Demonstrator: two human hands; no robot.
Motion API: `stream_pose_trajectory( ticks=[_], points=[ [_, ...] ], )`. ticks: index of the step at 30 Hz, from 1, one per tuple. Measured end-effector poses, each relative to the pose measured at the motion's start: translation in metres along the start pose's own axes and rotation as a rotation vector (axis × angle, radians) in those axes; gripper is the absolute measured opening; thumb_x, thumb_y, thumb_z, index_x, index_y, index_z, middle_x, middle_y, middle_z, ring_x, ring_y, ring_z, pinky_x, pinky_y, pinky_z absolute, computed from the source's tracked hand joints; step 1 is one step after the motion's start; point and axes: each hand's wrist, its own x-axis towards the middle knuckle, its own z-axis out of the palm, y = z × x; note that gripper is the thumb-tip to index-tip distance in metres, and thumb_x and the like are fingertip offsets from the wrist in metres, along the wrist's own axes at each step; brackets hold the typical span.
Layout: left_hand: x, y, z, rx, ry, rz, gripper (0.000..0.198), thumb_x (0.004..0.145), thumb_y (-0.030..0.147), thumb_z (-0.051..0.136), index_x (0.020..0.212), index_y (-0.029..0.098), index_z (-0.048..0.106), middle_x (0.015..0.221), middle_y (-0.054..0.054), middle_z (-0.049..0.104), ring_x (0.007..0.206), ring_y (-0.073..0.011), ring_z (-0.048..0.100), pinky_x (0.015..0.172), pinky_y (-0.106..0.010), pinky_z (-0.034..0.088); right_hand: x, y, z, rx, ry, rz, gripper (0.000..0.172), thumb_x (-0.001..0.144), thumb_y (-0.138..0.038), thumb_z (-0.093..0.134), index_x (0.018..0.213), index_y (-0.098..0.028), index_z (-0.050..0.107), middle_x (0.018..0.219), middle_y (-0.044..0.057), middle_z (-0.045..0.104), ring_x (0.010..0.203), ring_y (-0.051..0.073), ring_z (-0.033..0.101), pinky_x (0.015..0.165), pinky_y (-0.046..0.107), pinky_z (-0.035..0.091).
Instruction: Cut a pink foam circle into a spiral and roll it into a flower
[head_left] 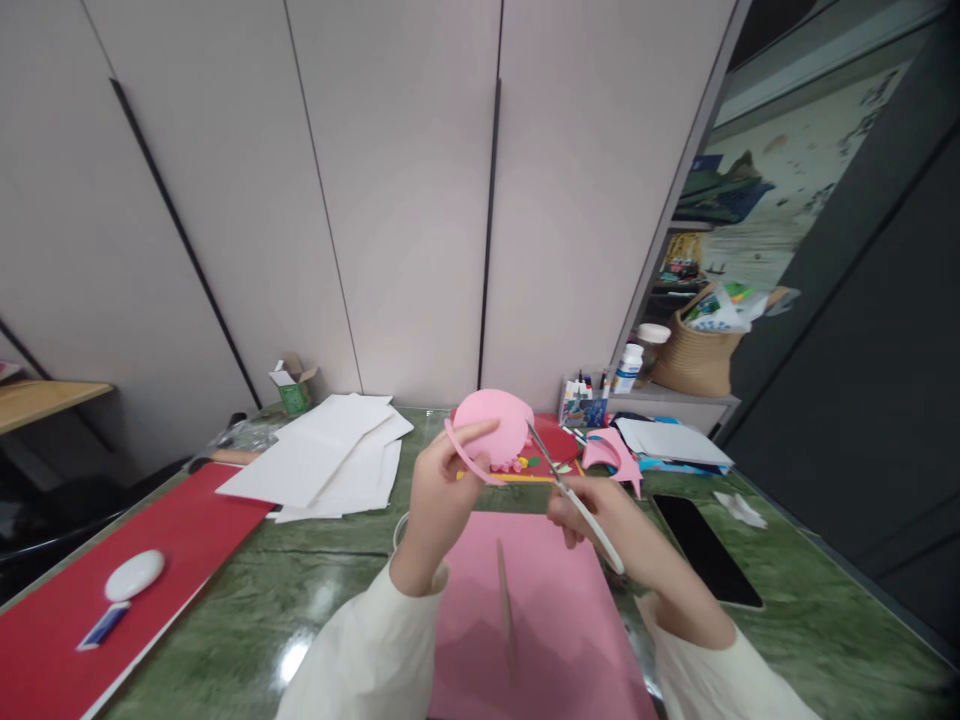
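Observation:
Between the thumb and fingers of my left hand (442, 487) is a round piece of pink paper (491, 415), raised above the table. A thin pink strip (466, 455) curls along its left side, over my fingers. My right hand (596, 515) grips white-handled scissors (561, 480), whose blade tips reach the right edge of the pink round. Below both hands lies a pink sheet (551, 600) with a thin brownish stick-like thing (505, 600) on it. Behind the pink round, a red piece (555, 438) with small coloured bits is partly hidden.
White papers (330, 450) and a red sheet (180, 540) with a white oval object (135, 577) lie left. To the right are pink offcuts (611, 452), a black phone (705, 548) and a pen box (583, 402). Cabinet doors (397, 220) stand behind the green table (330, 570).

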Motion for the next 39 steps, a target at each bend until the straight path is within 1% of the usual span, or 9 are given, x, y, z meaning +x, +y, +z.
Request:
stream_pose_trajectory(
  ticks=[4,5,9,11,16,20,28,34,39],
  points=[
    [0.002,-0.003,-0.002,-0.055,0.060,-0.040,0.030,0.071,0.019,0.057,0.100,0.018,0.061,0.103,-0.006,0.061,0.095,-0.0173,0.056,0.079,-0.026,0.044,-0.005,-0.002,-0.011,0.016,-0.116,-0.004,0.028,0.082,-0.036,0.045,0.064,-0.015,0.052,0.051,-0.001,0.055,0.048,0.011,0.052,0.046,0.019,0.035],
    [0.002,-0.003,-0.002,-0.062,0.066,-0.045,0.030,0.070,0.020,0.057,0.100,0.018,0.061,0.103,-0.006,0.061,0.094,-0.0172,0.056,0.079,-0.026,0.044,-0.006,-0.002,-0.013,0.031,-0.113,-0.010,0.029,0.083,-0.036,0.044,0.064,-0.015,0.051,0.052,0.000,0.055,0.049,0.011,0.052,0.047,0.019,0.035],
    [0.001,-0.004,-0.001,-0.082,0.043,-0.062,0.030,0.071,0.021,0.057,0.101,0.018,0.061,0.101,-0.006,0.061,0.092,-0.0171,0.056,0.079,-0.026,0.044,-0.006,-0.002,-0.014,0.008,-0.005,0.021,0.033,0.084,-0.038,0.040,0.063,-0.015,0.051,0.054,0.001,0.056,0.050,0.012,0.052,0.048,0.020,0.035],
    [0.001,-0.004,0.001,-0.097,0.033,-0.063,0.030,0.071,0.020,0.056,0.100,0.017,0.061,0.103,-0.006,0.061,0.094,-0.0175,0.056,0.079,-0.026,0.044,-0.004,-0.001,-0.011,-0.016,0.008,0.046,0.034,0.084,-0.039,0.041,0.063,-0.015,0.051,0.052,0.001,0.056,0.049,0.012,0.052,0.047,0.020,0.034],
    [-0.002,0.000,0.008,-0.113,0.000,-0.070,0.031,0.070,0.016,0.055,0.100,0.017,0.061,0.103,-0.006,0.061,0.093,-0.0172,0.057,0.079,-0.026,0.045,-0.001,0.002,-0.006,0.026,0.013,0.056,0.034,0.083,-0.041,0.042,0.063,-0.015,0.051,0.049,0.001,0.057,0.047,0.012,0.052,0.045,0.020,0.033],
    [-0.003,0.002,0.011,-0.126,0.004,-0.091,0.032,0.070,0.013,0.053,0.100,0.016,0.061,0.103,-0.006,0.062,0.093,-0.0165,0.057,0.078,-0.025,0.045,-0.002,0.002,-0.006,0.063,0.020,0.036,0.034,0.083,-0.041,0.042,0.062,-0.015,0.051,0.048,0.000,0.056,0.046,0.012,0.053,0.045,0.020,0.033],
    [-0.003,0.001,0.011,-0.105,0.011,-0.088,0.033,0.070,0.011,0.051,0.101,0.017,0.060,0.105,-0.006,0.061,0.093,-0.0155,0.057,0.078,-0.024,0.046,-0.004,-0.001,-0.007,0.075,0.028,0.023,0.034,0.083,-0.041,0.042,0.063,-0.015,0.052,0.049,0.000,0.055,0.047,0.013,0.053,0.045,0.021,0.034],
    [-0.004,0.001,0.011,-0.112,0.006,-0.070,0.032,0.070,0.013,0.052,0.101,0.016,0.061,0.107,-0.006,0.061,0.098,-0.0168,0.055,0.082,-0.026,0.045,-0.002,-0.001,-0.008,0.061,0.024,0.036,0.034,0.082,-0.041,0.043,0.062,-0.015,0.051,0.047,0.000,0.055,0.045,0.013,0.053,0.045,0.021,0.035],
    [-0.004,0.001,0.011,-0.117,0.007,-0.075,0.034,0.070,0.012,0.051,0.102,0.016,0.060,0.107,-0.007,0.061,0.098,-0.0173,0.055,0.081,-0.026,0.045,-0.002,-0.001,-0.008,0.061,0.016,0.042,0.036,0.082,-0.043,0.043,0.062,-0.015,0.051,0.047,0.000,0.055,0.045,0.013,0.053,0.044,0.021,0.034]
  ],
)
